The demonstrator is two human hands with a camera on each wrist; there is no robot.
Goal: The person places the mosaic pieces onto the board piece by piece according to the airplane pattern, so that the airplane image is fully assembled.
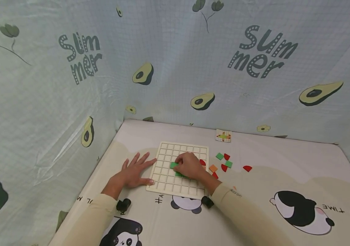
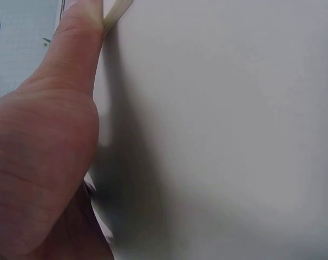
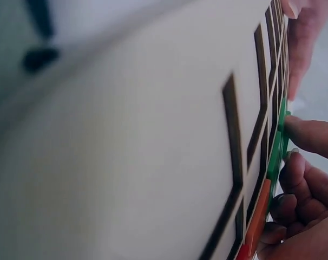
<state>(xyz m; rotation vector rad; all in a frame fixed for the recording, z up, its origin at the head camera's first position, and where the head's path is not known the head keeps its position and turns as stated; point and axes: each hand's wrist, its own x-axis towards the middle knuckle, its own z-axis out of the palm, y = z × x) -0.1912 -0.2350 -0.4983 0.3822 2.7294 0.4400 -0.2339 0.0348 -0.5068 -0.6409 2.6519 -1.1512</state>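
Note:
A pale wooden grid board [image 1: 166, 185] lies on the table, and my left hand [image 1: 134, 173] is spread flat at its left side. The thumb and a fingertip of that hand touch the board's edge; the left wrist view shows mostly the thumb [image 2: 72, 59] against it. Over the middle of the board, my right hand [image 1: 191, 166] pinches a green square tile [image 1: 173, 165] with thumb and curled fingers. Another green tile [image 1: 178, 174] sits in the grid just below. A red quarter-circle tile [image 1: 202, 162] lies near the board's right edge. An orange tile [image 3: 257, 216] shows under the right hand.
Right of the board lie loose green tiles [image 1: 219, 156], red quarter-circle tiles [image 1: 247, 168] and an orange tile [image 1: 213, 168]. A small pattern card [image 1: 223, 136] lies at the back. Printed cloth [image 1: 169, 51] hangs behind and at the left.

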